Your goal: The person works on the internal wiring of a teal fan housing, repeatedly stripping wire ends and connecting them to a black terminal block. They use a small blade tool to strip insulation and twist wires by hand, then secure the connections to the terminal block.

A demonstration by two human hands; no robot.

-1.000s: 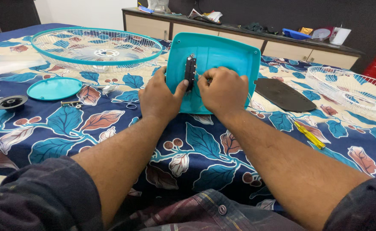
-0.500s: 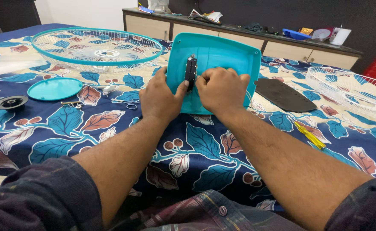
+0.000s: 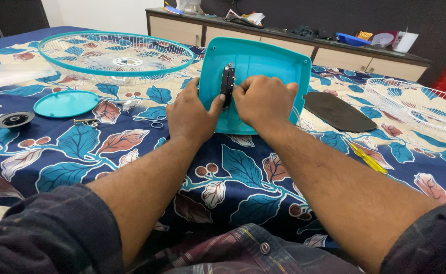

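A teal plastic fan base (image 3: 263, 61) is tilted up on the bed, its flat side facing me. A narrow black part (image 3: 227, 83) runs down its middle. My left hand (image 3: 190, 114) grips the base's left edge, thumb pressed beside the black part. My right hand (image 3: 263, 101) rests on the base just right of that part, fingers curled against it. Whether the fingers pinch anything small is hidden.
A teal-rimmed wire fan grille (image 3: 116, 53) lies at the back left, a white grille (image 3: 416, 104) at the right. A teal round cap (image 3: 65, 103), a black ring (image 3: 13, 120), a black plate (image 3: 337, 110) and a yellow screwdriver (image 3: 367, 160) lie on the floral sheet (image 3: 243, 172).
Both hands stay on the teal base; only slight shifts of the fingers around the black part.
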